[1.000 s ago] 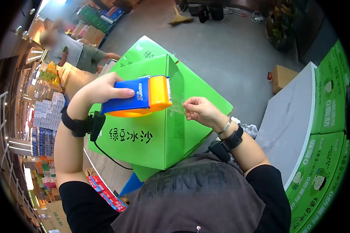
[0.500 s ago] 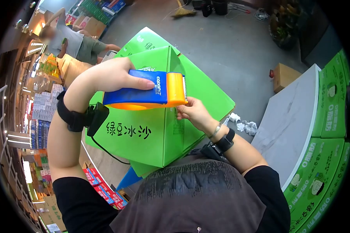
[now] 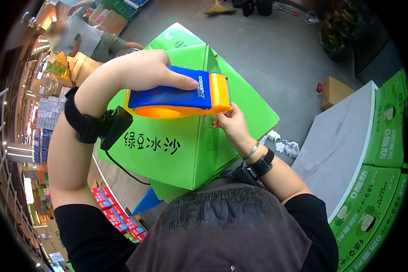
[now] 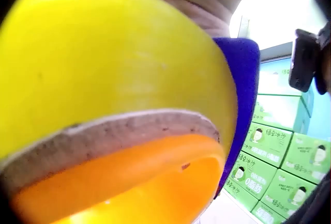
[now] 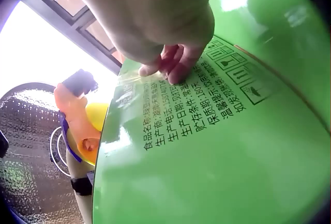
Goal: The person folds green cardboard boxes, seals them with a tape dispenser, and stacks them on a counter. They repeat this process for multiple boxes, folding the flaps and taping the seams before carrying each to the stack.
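My left hand (image 3: 152, 70) grips a blue and orange tape dispenser (image 3: 177, 93), thumb on its blue side, above a green box (image 3: 154, 140) with black lettering. The dispenser's toothed orange end points right, just above my right hand (image 3: 233, 126). In the left wrist view the dispenser's yellow tape roll (image 4: 119, 53) fills much of the picture. The right wrist view has my right hand (image 5: 155, 17) with curled fingers at the printed side of the box (image 5: 170, 182), pressing clear tape (image 5: 135, 76) against it. Beneath lies another green box (image 3: 254, 109).
A grey marbled table (image 3: 335, 131) stands at the right beside stacked green boxes (image 3: 371, 199). Crumpled white paper (image 3: 288, 148) and a brown carton (image 3: 335, 93) lie beyond. A person (image 3: 88, 41) stands at the upper left, near shelves of goods.
My left hand has moved the dispenser right and upward, closer to my right hand. My right hand has gone from holding the tape's end off the box to the box's side.
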`<state>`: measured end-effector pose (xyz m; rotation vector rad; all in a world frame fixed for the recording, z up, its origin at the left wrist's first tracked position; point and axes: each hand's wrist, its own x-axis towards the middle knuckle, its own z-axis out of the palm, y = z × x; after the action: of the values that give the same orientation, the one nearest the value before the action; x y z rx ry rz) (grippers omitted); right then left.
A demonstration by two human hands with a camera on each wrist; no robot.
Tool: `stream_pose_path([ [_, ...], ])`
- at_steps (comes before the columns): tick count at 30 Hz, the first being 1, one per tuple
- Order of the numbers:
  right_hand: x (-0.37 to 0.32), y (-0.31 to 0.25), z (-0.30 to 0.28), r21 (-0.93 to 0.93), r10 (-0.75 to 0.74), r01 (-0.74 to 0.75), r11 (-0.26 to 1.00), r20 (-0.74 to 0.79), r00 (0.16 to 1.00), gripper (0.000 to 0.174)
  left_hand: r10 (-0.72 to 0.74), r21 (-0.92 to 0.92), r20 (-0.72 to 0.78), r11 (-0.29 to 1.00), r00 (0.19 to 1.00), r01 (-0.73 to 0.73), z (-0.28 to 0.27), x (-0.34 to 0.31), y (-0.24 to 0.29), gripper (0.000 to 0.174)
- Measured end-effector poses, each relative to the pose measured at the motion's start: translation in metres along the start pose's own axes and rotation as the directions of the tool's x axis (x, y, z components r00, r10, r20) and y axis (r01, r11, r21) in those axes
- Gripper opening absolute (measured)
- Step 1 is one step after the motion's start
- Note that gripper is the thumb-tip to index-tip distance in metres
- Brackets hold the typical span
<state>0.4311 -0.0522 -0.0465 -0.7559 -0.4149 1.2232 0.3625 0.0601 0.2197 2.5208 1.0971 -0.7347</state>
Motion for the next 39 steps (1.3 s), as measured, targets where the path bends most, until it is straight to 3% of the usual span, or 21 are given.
stream_pose_path([
  [8, 0.0, -0.002, 0.002, -0.196, -0.056, 0.052, 0.979, -0.014, 0.998, 0.032, -0.002, 0.171, -0.015, 0.985, 1.0, 0.004, -0.001, 0.008, 0.008, 0.081],
  [11, 0.009, 0.01, -0.021, -0.653, -0.031, 0.025, 0.757, 0.002, 1.0, 0.039, 0.004, 0.16, -0.013, 0.987, 1.0, -0.002, 0.0, 0.01, 0.007, 0.081],
  [14, -0.01, -0.004, -0.007, -0.69, -0.068, 0.04, 0.722, -0.013, 0.998, 0.047, 0.012, 0.176, -0.03, 0.984, 0.999, -0.006, 0.0, 0.011, 0.008, 0.081],
  [15, -0.018, -0.008, 0.001, -0.65, -0.214, 0.222, 0.727, 0.092, 0.972, 0.051, 0.013, 0.188, -0.037, 0.982, 0.999, -0.006, 0.001, 0.01, 0.007, 0.08],
  [17, -0.029, -0.014, 0.014, -0.511, -0.498, 0.563, 0.65, 0.273, 0.823, 0.064, 0.028, 0.189, -0.041, 0.982, 0.999, -0.019, 0.001, 0.011, 0.004, 0.079],
  [18, -0.03, -0.015, 0.014, -0.54, -0.408, 0.564, 0.625, 0.39, 0.825, 0.083, 0.037, 0.191, -0.045, 0.981, 0.998, -0.027, 0.0, 0.011, 0.003, 0.079],
  [21, -0.034, -0.008, 0.044, -0.454, -0.432, 0.558, 0.695, 0.356, 0.829, 0.088, 0.048, 0.162, -0.05, 0.986, 0.998, -0.039, 0.0, 0.009, 0.003, 0.077],
  [24, -0.032, -0.003, 0.046, -0.594, -0.323, 0.502, 0.628, 0.388, 0.863, 0.089, 0.052, 0.185, -0.06, 0.982, 0.997, -0.04, 0.001, 0.009, -0.003, 0.077],
  [27, -0.032, 0.0, 0.046, -0.636, -0.322, 0.487, 0.598, 0.365, 0.873, 0.091, -0.066, 0.208, 0.044, 0.976, 0.997, 0.056, -0.009, 0.007, -0.018, 0.063],
  [29, -0.032, 0.0, 0.046, -0.649, -0.32, 0.476, 0.593, 0.353, 0.879, 0.091, 0.029, 0.114, 0.005, 0.993, 1.0, -0.03, -0.006, -0.003, -0.025, 0.064],
  [31, -0.031, 0.0, 0.046, -0.661, -0.291, 0.461, 0.592, 0.358, 0.887, 0.093, 0.002, 0.219, 0.022, 0.976, 1.0, -0.006, -0.008, -0.002, -0.025, 0.064],
  [39, -0.028, -0.004, 0.046, -0.701, -0.228, 0.406, 0.586, 0.339, 0.913, 0.088, 0.041, 0.143, 0.006, 0.989, 0.999, -0.042, -0.006, 0.0, -0.047, 0.066],
])
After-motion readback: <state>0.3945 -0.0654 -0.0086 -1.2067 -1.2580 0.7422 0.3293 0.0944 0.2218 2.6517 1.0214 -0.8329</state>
